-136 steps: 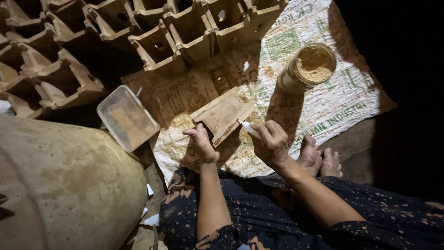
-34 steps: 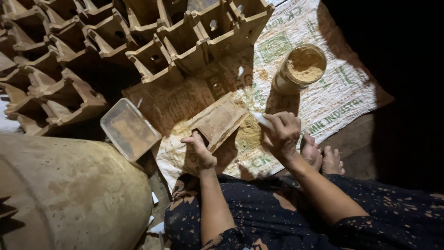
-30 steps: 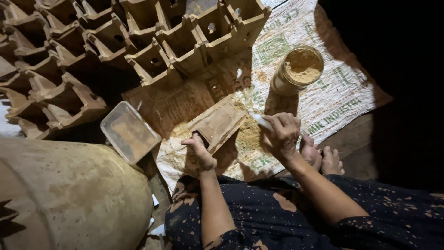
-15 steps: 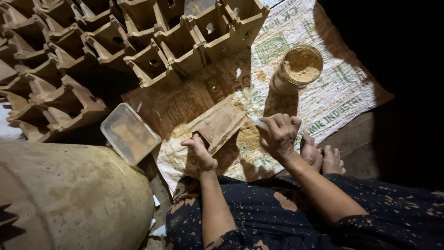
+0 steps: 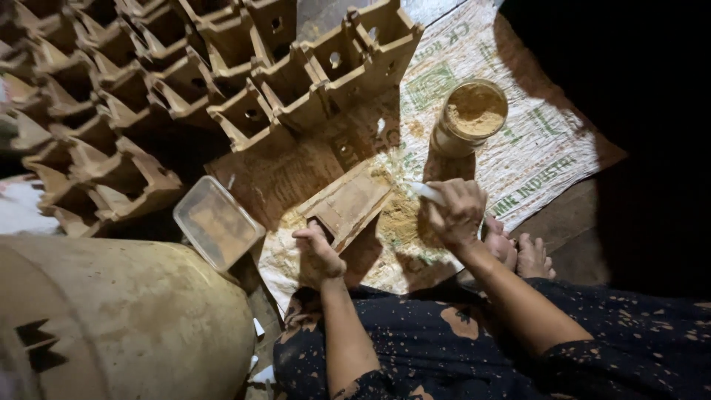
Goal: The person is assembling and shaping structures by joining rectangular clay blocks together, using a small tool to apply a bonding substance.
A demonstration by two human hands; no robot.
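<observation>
Left hand (image 5: 318,254) is still gripping the near end of the wooden piece (image 5: 346,204), which is lying tilted on the woven sack (image 5: 533,152) just ahead of it. Right hand (image 5: 458,215) is staying clenched on the white tool (image 5: 428,192); its tip is now sitting off the wood, right of the piece, over the sawdust pile (image 5: 398,218), where 4.5 s ago it was touching the wood's edge. Jar of powder (image 5: 469,117) is standing beyond the right hand, apart from it. Clear plastic tub (image 5: 218,222) is lying left of the left hand.

Wooden piece on the woven sack

The flat brown wooden piece (image 5: 346,204) lies mid-sack (image 5: 548,141); the powder-filled jar (image 5: 468,118) stands behind it, the clear plastic tub (image 5: 217,222) off the left edge.
</observation>
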